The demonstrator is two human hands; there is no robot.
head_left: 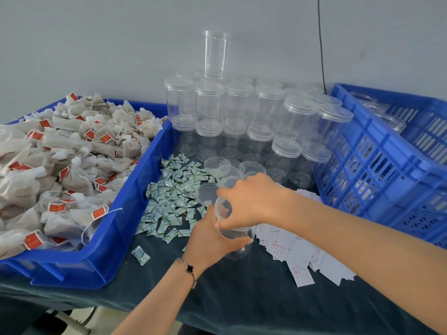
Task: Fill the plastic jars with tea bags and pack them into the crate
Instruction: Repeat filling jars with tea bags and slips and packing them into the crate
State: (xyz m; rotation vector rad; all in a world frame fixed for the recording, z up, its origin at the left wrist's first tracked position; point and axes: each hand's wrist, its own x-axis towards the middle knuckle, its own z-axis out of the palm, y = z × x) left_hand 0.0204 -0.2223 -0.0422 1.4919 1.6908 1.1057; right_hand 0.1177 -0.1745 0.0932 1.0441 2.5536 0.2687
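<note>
Dark cloth covers the bench (242,298). Both hands, left hand (212,240) and right hand (254,201), hold in a closed grip one clear plastic jar (232,228) at near centre, seemingly opening it. Next, white tea bags (60,160) from the left must go in.

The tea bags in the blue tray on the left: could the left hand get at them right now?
Probably yes, once it lets go. The tea bags lie heaped in an open blue tray beside the left hand, nothing covering them. But that hand now grips a clear jar with the right hand.
</note>
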